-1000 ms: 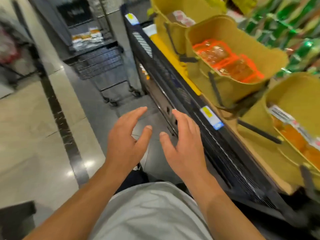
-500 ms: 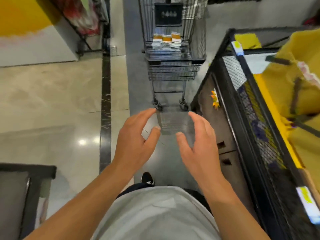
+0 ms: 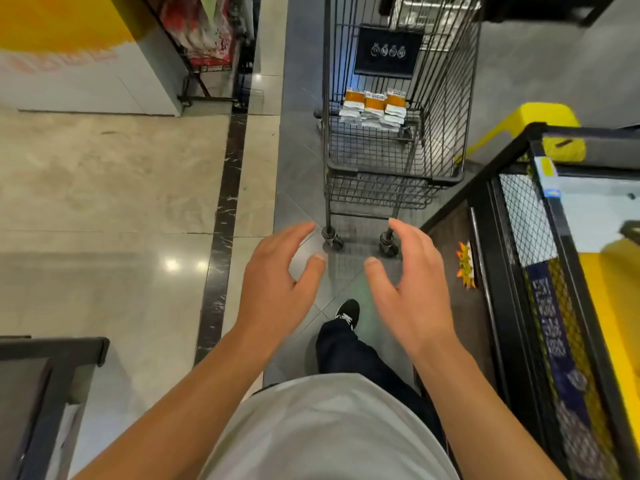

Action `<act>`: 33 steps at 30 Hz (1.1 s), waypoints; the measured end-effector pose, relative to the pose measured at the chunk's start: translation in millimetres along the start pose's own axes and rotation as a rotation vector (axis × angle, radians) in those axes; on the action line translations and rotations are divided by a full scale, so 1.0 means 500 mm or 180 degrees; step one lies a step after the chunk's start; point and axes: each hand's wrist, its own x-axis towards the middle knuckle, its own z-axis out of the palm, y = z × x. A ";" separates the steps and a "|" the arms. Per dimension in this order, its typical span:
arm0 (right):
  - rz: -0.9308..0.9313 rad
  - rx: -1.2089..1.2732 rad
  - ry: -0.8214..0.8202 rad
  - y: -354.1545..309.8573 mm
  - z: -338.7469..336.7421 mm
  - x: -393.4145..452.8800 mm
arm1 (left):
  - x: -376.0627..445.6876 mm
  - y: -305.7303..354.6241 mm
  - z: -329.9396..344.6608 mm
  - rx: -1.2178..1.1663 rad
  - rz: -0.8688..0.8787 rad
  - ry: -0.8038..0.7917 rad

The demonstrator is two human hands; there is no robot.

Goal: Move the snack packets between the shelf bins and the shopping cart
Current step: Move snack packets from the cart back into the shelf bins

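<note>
Glossy beige stone floor (image 3: 104, 209) at left, split by a dark marbled strip. Left hand (image 3: 273, 289) empty, fingers loosely spread, hovering over grey tiles. Right hand (image 3: 412, 299) likewise released, grasping nothing. Ahead, well apart from both: black wire shopping cart (image 3: 394, 168), with white-and-orange flat snack packets (image 3: 375, 110) stacked in three neat piles on its mesh floor. Packets judged light, soft, crinkly, a bit slippery; best pinched across a whole pile's flat faces. Far right: black mesh-fronted shelf frame (image 3: 519, 216), yellow bin edge just visible
</note>
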 end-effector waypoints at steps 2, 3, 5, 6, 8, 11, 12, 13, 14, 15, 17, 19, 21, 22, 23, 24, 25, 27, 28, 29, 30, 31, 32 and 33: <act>-0.0032 0.0036 -0.0116 0.010 -0.013 0.089 | 0.076 0.022 0.024 0.0019 -0.0114 0.0060; -0.0056 -0.0016 -0.0130 0.010 -0.013 0.098 | 0.084 0.026 0.026 0.0034 -0.0100 0.0058; -0.0070 0.0009 -0.0221 0.013 -0.023 0.161 | 0.137 0.044 0.041 0.0068 -0.0129 0.0112; -0.0069 0.0046 -0.0289 0.013 -0.029 0.194 | 0.165 0.054 0.050 0.0067 -0.0178 0.0151; -0.0110 0.0070 -0.0340 0.014 -0.039 0.260 | 0.217 0.076 0.066 0.0038 -0.0282 0.0257; -0.0184 0.0079 -0.0431 0.012 -0.045 0.340 | 0.280 0.091 0.083 -0.0027 -0.0465 0.0347; -0.0177 0.0109 -0.0468 0.012 -0.046 0.365 | 0.302 0.093 0.088 -0.0034 -0.0495 0.0344; -0.0159 0.0145 -0.0491 0.011 -0.046 0.389 | 0.325 0.096 0.091 -0.0020 -0.0496 0.0327; -0.0134 0.0175 -0.0508 0.009 -0.045 0.415 | 0.352 0.098 0.095 -0.0003 -0.0491 0.0297; -0.0121 0.0180 -0.0514 0.009 -0.043 0.441 | 0.379 0.099 0.098 -0.0001 -0.0494 0.0280; -0.0095 0.0096 -0.0474 0.009 -0.034 0.493 | 0.438 0.095 0.106 -0.0022 -0.0483 0.0244; -0.0041 0.0004 -0.0443 0.008 -0.025 0.547 | 0.503 0.088 0.118 -0.0091 -0.0454 0.0169; 0.0074 -0.0048 -0.0434 0.005 -0.016 0.605 | 0.575 0.079 0.133 -0.0131 -0.0368 0.0033; 0.0143 -0.0054 -0.0417 0.003 -0.013 0.635 | 0.613 0.075 0.140 -0.0113 -0.0319 -0.0052; 0.0211 -0.0045 -0.0390 0.000 -0.010 0.664 | 0.653 0.070 0.147 -0.0080 -0.0280 -0.0158; 0.0276 -0.0046 -0.0368 -0.001 -0.007 0.695 | 0.695 0.067 0.154 -0.0030 -0.0251 -0.0279; 0.0337 -0.0076 -0.0351 -0.003 -0.004 0.725 | 0.736 0.065 0.162 0.0026 -0.0227 -0.0388; 0.0511 -0.0140 -0.0321 -0.004 -0.002 0.777 | 0.808 0.064 0.174 0.0091 -0.0179 -0.0601; 0.0612 -0.0138 -0.0292 -0.003 -0.001 0.803 | 0.842 0.066 0.179 0.0082 -0.0149 -0.0709; 0.0713 -0.0124 -0.0252 0.000 0.001 0.830 | 0.876 0.066 0.186 0.0077 -0.0117 -0.0810; 0.0815 -0.0115 -0.0208 0.005 0.002 0.857 | 0.908 0.066 0.194 0.0082 -0.0092 -0.0902; 0.0911 -0.0117 -0.0160 0.011 0.004 0.884 | 0.938 0.065 0.205 0.0093 -0.0081 -0.0982; 0.1011 -0.0118 -0.0111 0.019 0.005 0.912 | 0.967 0.064 0.217 0.0108 -0.0091 -0.1048; 0.1111 -0.0090 -0.0046 0.029 0.006 0.939 | 0.994 0.061 0.232 0.0124 -0.0113 -0.1111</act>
